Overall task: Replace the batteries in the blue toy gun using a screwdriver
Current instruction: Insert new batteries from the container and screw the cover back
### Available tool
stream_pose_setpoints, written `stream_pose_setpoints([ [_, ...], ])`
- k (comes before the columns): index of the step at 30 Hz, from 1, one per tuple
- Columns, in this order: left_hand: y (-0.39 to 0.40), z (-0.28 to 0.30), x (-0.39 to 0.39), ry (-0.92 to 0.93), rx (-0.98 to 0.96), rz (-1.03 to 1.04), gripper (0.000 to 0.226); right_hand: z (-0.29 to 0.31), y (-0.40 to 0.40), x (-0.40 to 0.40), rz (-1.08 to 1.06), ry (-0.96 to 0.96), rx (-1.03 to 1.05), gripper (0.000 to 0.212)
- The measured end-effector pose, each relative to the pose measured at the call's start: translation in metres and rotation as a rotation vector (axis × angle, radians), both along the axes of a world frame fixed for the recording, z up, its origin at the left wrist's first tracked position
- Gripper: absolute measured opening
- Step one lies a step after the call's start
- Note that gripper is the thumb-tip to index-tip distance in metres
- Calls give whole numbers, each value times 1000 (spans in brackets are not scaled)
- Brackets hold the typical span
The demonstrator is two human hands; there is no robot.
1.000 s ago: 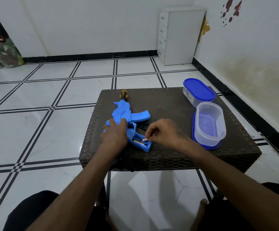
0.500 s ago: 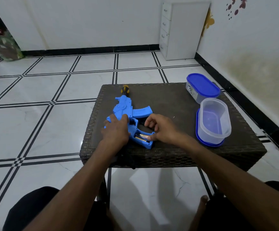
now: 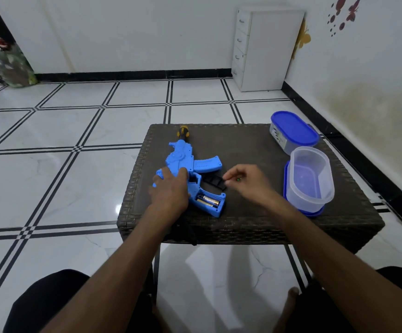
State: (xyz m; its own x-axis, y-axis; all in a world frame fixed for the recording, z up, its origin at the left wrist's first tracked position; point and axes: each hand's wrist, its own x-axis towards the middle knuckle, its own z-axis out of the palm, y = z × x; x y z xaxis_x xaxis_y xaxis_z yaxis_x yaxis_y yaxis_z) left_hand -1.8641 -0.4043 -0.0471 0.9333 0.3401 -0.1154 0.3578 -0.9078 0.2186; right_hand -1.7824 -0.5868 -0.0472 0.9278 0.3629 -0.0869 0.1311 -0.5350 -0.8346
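The blue toy gun (image 3: 195,164) lies flat on the dark woven table (image 3: 243,145), its grip pointing toward me. Its battery compartment is uncovered, and gold batteries (image 3: 208,201) lie inside. My left hand (image 3: 168,191) rests on the gun's rear body, fingers fairly straight. My right hand (image 3: 245,181) hovers just right of the gun, curled fingertips at the right end of the black battery cover (image 3: 214,183) lying on the table; whether they grip it is unclear. A yellow-and-black screwdriver (image 3: 183,131) lies beyond the muzzle.
An upturned clear tub (image 3: 310,176) sits on its blue lid at the table's right. A second tub with a blue lid (image 3: 293,131) stands behind it. A white drawer unit (image 3: 267,49) stands by the far wall. My knees are below the near edge.
My right hand left the battery compartment and moved up and right to the black cover. The batteries now lie seated in the grip. My left hand stayed on the gun.
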Motion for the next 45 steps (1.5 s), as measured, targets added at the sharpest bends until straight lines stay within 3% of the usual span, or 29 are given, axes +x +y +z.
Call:
stream_pose_setpoints([
  [5, 0, 2, 0, 10, 6, -1, 42, -5, -15, 15, -60, -178, -272, 23],
  [8, -1, 2, -1, 15, -3, 4, 42, -9, -8, 14, 32, -257, -341, 22],
  [12, -1, 2, -1, 7, -10, 9, 41, -16, 6, 16, 260, -368, -478, 38],
  [18, -1, 2, -2, 15, -19, 14, 41, -20, 7, 16, 307, -480, -516, 17],
  [21, -1, 1, -1, 16, -19, 15, 41, -18, 3, 13, 158, -407, -385, 18],
  [25, -1, 1, -1, 22, -20, 17, 40, -10, -4, 8, -22, -113, -65, 23],
  [29, 0, 1, 1, 26, -24, 14, 40, -2, -8, -5, 32, 88, 173, 28],
  [34, -1, 0, 0, 23, -23, 12, 40, 2, -17, -24, 145, 187, 230, 27],
  [38, 0, 0, -1, 17, -14, 11, 41, 0, -24, -34, 187, 189, 152, 41],
  [45, 0, 0, 0, 14, -16, 4, 41, -12, -24, -45, 131, -133, 2, 30],
])
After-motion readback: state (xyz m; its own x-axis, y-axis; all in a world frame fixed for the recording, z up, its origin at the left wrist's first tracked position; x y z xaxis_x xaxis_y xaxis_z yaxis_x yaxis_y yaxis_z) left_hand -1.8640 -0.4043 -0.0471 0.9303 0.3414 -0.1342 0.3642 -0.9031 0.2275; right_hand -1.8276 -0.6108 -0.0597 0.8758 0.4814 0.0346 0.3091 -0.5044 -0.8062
